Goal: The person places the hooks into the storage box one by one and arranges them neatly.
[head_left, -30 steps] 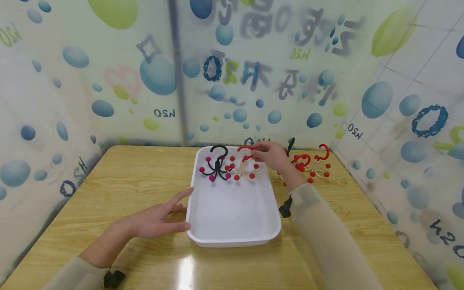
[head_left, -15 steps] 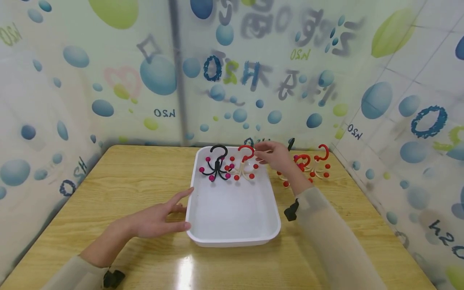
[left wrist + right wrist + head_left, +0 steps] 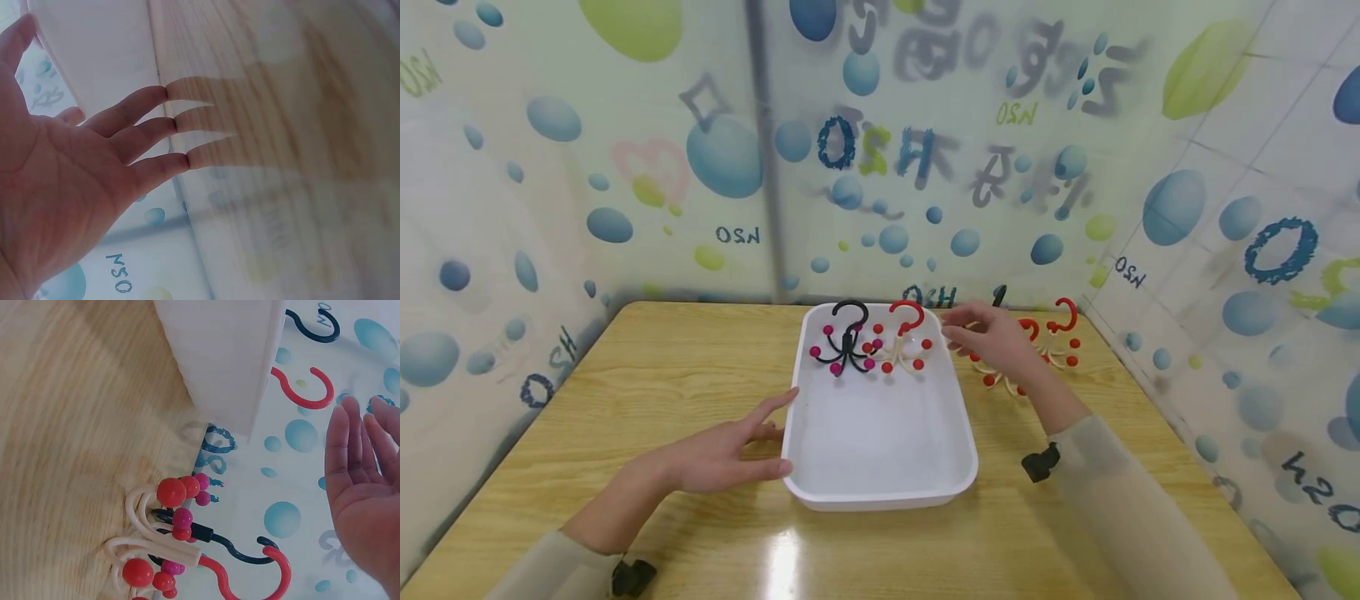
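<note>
Drawing away to the right, the right hand (image 3: 992, 337) has let go of the red hook (image 3: 902, 340), which now stands unheld in the upper right of the white tray (image 3: 880, 442), close beside the black hook (image 3: 847, 343). That placement looks finished, leaving these two hooks at the tray's far end. The right wrist view shows the hand holding nothing, its fingers fairly straight and side by side. At the centre left, the left hand (image 3: 722, 454) has its thumb and fingers spread along the tray's left rim; it has stayed put.

On the table (image 3: 700, 358), right of the tray, another red-topped hook (image 3: 1052, 341) stands near more hooks partly hidden by the hand. The right wrist view shows a second black hook (image 3: 203, 532) among them, lower middle.

Blue and green lettering (image 3: 874, 152) on the wall, upper middle, reads H2O, mirrored. Grey brush-like characters at the upper right are too blurred to read. No brand shows on tray or hooks.
</note>
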### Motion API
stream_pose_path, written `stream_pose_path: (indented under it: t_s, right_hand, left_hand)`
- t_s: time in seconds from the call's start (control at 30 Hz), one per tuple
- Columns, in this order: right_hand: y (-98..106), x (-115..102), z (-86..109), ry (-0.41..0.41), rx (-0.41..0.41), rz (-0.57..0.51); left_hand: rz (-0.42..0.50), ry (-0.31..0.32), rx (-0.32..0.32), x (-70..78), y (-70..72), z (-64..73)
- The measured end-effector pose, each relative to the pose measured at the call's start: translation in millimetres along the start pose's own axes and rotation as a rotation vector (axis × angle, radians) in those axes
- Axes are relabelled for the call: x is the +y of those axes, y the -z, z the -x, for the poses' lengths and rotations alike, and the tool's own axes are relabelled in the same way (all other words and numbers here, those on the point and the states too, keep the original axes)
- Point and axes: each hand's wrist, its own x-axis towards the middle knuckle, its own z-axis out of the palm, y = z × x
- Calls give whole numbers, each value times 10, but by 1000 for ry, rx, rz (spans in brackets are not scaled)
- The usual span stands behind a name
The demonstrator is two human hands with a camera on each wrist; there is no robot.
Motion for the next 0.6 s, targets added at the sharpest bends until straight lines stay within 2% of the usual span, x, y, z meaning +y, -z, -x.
stream_pose_path:
  t_s: [0.37, 0.6]
  right_hand:
    - [110, 132, 325, 4, -62, -14]
    - [285, 273, 488, 36, -30, -35]
  left_hand:
    - [2, -6, 8, 12, 3, 29]
    - [5, 4, 1, 26, 1, 24]
